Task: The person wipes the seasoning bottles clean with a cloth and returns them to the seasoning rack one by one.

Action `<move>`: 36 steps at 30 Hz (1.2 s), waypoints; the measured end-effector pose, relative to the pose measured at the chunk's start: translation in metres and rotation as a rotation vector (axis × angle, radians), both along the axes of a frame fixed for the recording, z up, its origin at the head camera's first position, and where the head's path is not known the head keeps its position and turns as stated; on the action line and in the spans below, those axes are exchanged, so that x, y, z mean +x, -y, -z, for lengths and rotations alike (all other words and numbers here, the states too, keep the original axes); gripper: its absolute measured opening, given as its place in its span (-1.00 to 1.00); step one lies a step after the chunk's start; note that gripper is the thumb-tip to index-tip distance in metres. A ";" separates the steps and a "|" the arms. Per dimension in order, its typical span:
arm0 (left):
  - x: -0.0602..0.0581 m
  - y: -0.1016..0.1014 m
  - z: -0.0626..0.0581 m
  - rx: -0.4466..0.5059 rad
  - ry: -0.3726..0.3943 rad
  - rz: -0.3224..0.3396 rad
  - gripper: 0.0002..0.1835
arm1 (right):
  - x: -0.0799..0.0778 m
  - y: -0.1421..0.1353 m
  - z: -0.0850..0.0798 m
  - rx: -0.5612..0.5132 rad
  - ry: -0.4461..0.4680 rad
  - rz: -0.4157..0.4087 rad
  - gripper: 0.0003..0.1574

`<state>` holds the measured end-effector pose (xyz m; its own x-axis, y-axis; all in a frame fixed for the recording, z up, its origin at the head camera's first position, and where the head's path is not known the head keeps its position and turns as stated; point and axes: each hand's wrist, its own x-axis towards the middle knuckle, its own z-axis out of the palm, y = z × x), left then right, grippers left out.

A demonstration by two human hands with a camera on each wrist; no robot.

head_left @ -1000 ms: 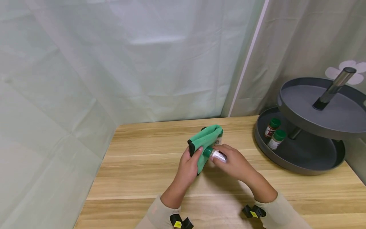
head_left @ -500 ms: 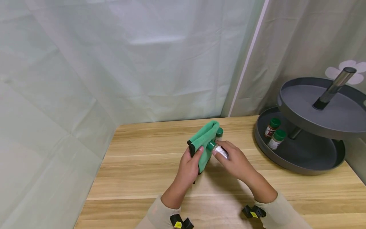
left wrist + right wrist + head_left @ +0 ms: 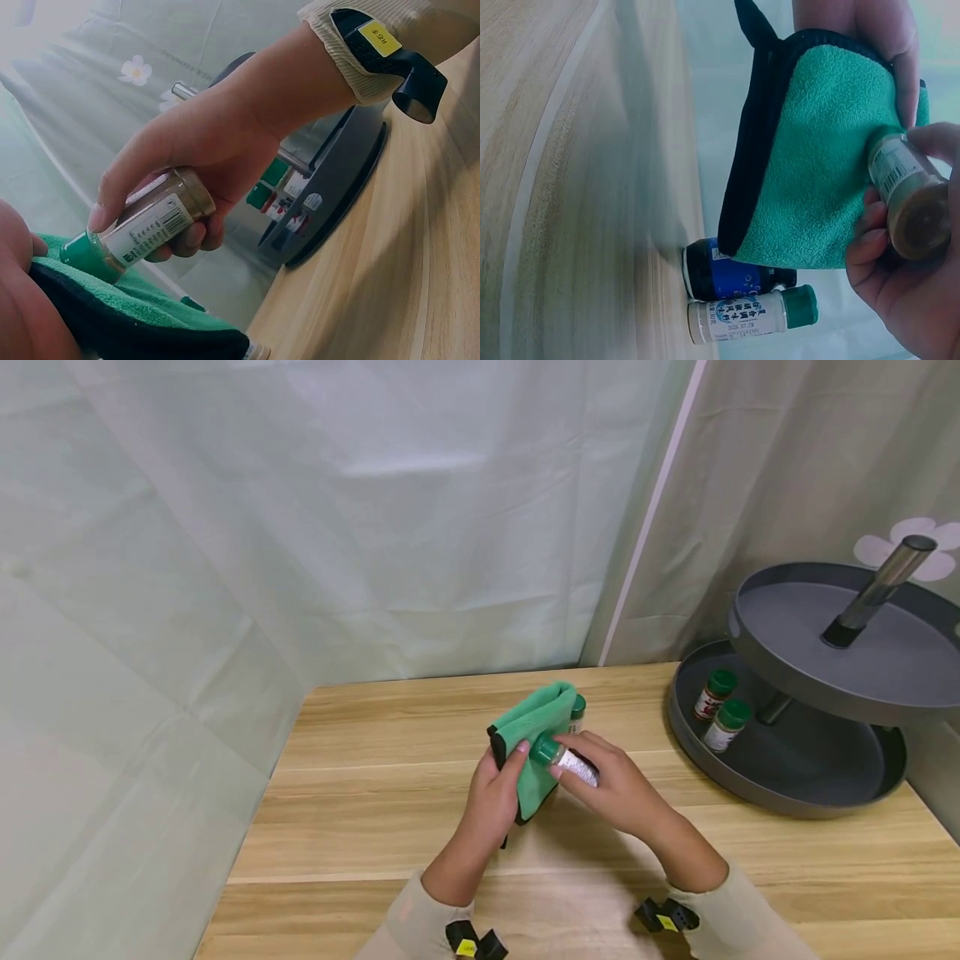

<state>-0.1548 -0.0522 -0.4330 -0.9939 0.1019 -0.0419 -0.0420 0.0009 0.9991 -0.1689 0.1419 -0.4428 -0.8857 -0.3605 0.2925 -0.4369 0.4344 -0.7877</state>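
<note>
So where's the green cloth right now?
In the head view, the green cloth is in the left hand, touching the green-capped jar in the right hand.

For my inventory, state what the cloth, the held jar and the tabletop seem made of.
Cloth: probably microfiber, matte, judging by its fuzzy pile.
Held jar: clear, glossy glass or plastic, its contents showing through.
Tabletop: wood or wood-look laminate, faintly shiny, with visible grain.

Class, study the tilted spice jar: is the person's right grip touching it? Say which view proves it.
Touching. The left wrist view shows it: the right grip holds the tilted spice jar directly between thumb and fingers.
</note>
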 end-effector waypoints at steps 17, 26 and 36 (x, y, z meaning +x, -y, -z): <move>-0.001 -0.001 0.000 0.007 -0.024 -0.005 -0.47 | -0.002 -0.003 0.002 0.106 -0.023 -0.062 -0.56; 0.001 -0.004 -0.002 0.027 -0.034 -0.011 -0.47 | -0.003 -0.002 -0.001 0.155 0.049 0.063 -0.50; 0.002 -0.003 -0.002 0.040 -0.009 -0.037 -0.42 | -0.004 -0.001 0.001 0.087 -0.013 0.107 -0.51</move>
<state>-0.1531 -0.0496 -0.4310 -0.9973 0.0667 -0.0296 -0.0323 -0.0402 0.9987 -0.1729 0.1432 -0.4440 -0.9169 -0.2890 0.2754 -0.3941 0.5457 -0.7395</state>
